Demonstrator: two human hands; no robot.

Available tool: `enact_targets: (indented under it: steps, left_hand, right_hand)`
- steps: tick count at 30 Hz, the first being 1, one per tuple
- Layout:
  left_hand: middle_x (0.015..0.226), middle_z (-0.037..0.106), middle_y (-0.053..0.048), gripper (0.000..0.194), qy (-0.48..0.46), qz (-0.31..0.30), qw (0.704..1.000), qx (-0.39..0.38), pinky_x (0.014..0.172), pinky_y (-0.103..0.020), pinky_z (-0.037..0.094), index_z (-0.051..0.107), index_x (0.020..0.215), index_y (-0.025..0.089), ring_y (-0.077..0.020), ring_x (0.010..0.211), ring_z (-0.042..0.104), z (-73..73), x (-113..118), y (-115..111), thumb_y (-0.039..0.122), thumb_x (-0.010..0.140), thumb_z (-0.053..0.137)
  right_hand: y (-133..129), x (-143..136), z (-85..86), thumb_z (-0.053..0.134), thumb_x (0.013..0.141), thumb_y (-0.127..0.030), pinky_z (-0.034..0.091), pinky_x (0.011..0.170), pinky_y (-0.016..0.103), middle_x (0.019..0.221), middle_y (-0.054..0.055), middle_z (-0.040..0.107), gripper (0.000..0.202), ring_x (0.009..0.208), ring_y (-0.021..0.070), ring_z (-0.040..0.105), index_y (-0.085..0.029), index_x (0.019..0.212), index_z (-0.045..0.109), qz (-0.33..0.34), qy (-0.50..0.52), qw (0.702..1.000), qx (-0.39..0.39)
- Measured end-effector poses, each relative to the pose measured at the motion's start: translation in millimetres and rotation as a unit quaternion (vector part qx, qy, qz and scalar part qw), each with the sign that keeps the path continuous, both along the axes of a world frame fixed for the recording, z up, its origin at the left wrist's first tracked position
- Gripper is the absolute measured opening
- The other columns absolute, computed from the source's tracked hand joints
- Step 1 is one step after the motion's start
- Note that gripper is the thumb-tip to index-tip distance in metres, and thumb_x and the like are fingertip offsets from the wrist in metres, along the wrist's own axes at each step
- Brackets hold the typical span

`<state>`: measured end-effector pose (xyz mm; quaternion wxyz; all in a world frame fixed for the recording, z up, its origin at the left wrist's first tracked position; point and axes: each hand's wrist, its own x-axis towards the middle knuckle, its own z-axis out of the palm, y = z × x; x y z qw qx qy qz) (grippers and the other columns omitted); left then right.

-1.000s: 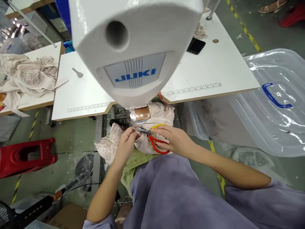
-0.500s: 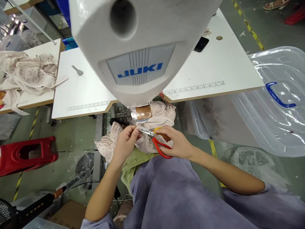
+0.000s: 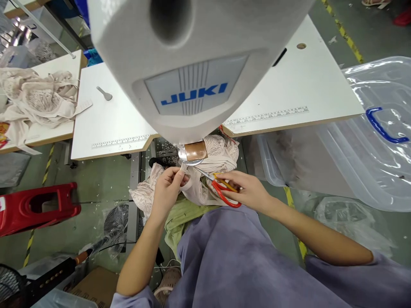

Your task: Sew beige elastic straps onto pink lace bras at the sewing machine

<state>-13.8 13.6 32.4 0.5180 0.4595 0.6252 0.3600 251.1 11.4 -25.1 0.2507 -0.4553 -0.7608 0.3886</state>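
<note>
Below the head of the white sewing machine (image 3: 192,90), my left hand (image 3: 169,187) pinches the edge of a pale pink lace garment (image 3: 196,190). My right hand (image 3: 248,190) holds scissors (image 3: 224,192) with red and yellow handles. Their blades point up and left, a little right of my left fingertips, beside the cloth. Whether the blades touch the fabric, I cannot tell. More of the lace fabric hangs to the left of my left hand and lies behind the scissors, near the machine's round metal part (image 3: 193,153). Green cloth (image 3: 183,222) rests under the garment.
The white tabletop (image 3: 282,94) carries printed rulers and a dark object partly behind the machine. More pale garments (image 3: 41,98) are heaped on the left table. A red stool (image 3: 38,207) stands at left, a clear plastic bin (image 3: 379,171) at right, a fan (image 3: 13,284) at lower left.
The scissors and my right hand have moved right, away from my left fingertips. My left hand still pinches the cloth. The view has shifted slightly, with the machine head looking larger.
</note>
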Motion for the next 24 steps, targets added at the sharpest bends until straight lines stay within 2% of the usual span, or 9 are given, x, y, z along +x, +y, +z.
enact_targets:
  steps: [4,7,9,11,14,17,18,21,24]
  left_hand:
    - [0.085,0.072,-0.005,0.025,0.156,-0.006,0.986,0.058,0.071,-0.027,0.048,0.071,0.103,0.02,-0.0183,0.08,0.064,-3.1,-5,0,0.038,0.095,0.056]
    - [0.085,0.074,-0.004,0.028,0.27,-0.053,0.956,0.097,0.066,-0.027,0.045,0.07,0.114,0.021,-0.0187,0.077,0.064,-1.5,-10,2,0.031,0.093,0.054]
    - [0.086,0.075,-0.004,0.028,0.263,-0.101,0.956,0.084,0.062,-0.026,0.044,0.072,0.112,0.023,-0.0181,0.072,0.065,3.1,-14,7,0.031,0.094,0.052]
    - [0.09,0.076,-0.005,0.03,0.231,-0.148,0.96,0.048,0.061,-0.026,0.045,0.071,0.114,0.023,-0.0183,0.071,0.066,9.4,-18,12,0.032,0.096,0.049]
    - [0.098,0.076,-0.008,0.034,0.227,-0.201,0.953,0.023,0.064,-0.028,0.047,0.066,0.125,0.023,-0.0213,0.078,0.069,14.5,-26,19,0.031,0.097,0.048]
    - [0.102,0.074,-0.011,0.028,0.302,-0.22,0.923,0.092,0.075,-0.033,0.049,0.068,0.116,0.022,-0.0248,0.089,0.068,8.5,-27,19,0.027,0.098,0.047]
    - [0.102,0.073,-0.012,0.025,0.332,-0.219,0.908,0.132,0.078,-0.035,0.048,0.069,0.109,0.022,-0.0257,0.092,0.066,4.8,-24,18,0.026,0.098,0.047]
    - [0.092,0.068,-0.011,0.024,0.368,-0.223,0.871,0.238,0.078,-0.036,0.045,0.067,0.089,0.02,-0.0246,0.088,0.061,-4.6,-5,9,0.03,0.099,0.048]
    - [0.07,0.06,-0.005,0.033,0.341,-0.246,0.869,0.259,0.062,-0.031,0.036,0.059,0.079,0.022,-0.0192,0.065,0.053,-3.1,22,-3,0.038,0.102,0.042]
  right_hand:
    - [26,34,6.0,0.064,0.087,-0.045,0.053,0.057,0.034,0.098,0.004,0.076,0.035,0.065,0.0198,0.067,-0.032,0.119,0.07,0.011,-0.098,0.995,0.0]
    - [78,56,12.1,0.06,0.087,-0.05,0.055,0.067,0.039,0.106,0.007,0.076,0.04,0.08,0.027,0.071,-0.026,0.119,0.069,-0.068,-0.209,0.975,0.03]
    - [123,67,14.0,0.056,0.09,-0.049,0.055,0.075,0.043,0.111,0.011,0.074,0.043,0.091,0.0315,0.07,-0.021,0.121,0.068,-0.141,-0.255,0.954,0.063]
    - [163,76,15.3,0.055,0.091,-0.043,0.054,0.083,0.046,0.116,0.015,0.073,0.043,0.1,0.0348,0.068,-0.017,0.123,0.067,-0.155,-0.285,0.942,0.089]
    - [187,76,20.5,0.052,0.092,-0.032,0.048,0.098,0.051,0.127,0.02,0.067,0.045,0.116,0.0372,0.062,-0.011,0.13,0.064,-0.142,-0.274,0.94,0.147]
    - [153,54,28.6,0.052,0.095,-0.037,0.05,0.097,0.05,0.125,0.016,0.068,0.041,0.114,0.0335,0.063,-0.016,0.127,0.065,-0.175,-0.161,0.958,0.163]
    - [132,43,30.5,0.053,0.096,-0.042,0.053,0.093,0.048,0.12,0.013,0.071,0.037,0.108,0.031,0.066,-0.019,0.121,0.068,-0.151,-0.12,0.972,0.137]
    - [68,11,30.3,0.063,0.091,-0.055,0.057,0.09,0.042,0.117,0.008,0.073,0.038,0.105,0.0266,0.069,-0.026,0.115,0.071,0.076,-0.023,0.997,0.02]
    - [28,-12,26.1,0.074,0.075,-0.068,0.053,0.101,0.045,0.131,0.012,0.067,0.073,0.12,0.0312,0.063,-0.025,0.133,0.063,0.163,0.041,0.986,-0.017]
